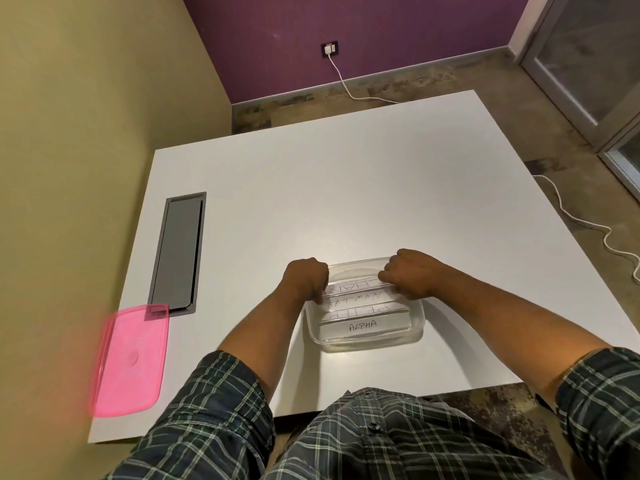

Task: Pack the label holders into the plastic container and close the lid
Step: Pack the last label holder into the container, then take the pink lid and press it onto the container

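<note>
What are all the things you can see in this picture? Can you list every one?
Clear plastic container: one, see-through, near middle of the table, lid off.
Clear label holders with handwritten name cards: four visible, see-through with white cards, inside the container; nearest reads ALPHA.
Pink translucent plastic lid: one, pink, near left corner of the table, apart from the container.
White table: one, white, fills the middle of the view.
Grey cable hatch: one, grey, set into the table's left side.
White cable: one, white, from a wall socket across the floor.
Left hand: one, pinching the farthest holder's left end.
Right hand: one, pinching its right end.
Plaid sleeves: two, dark green checked.
</note>
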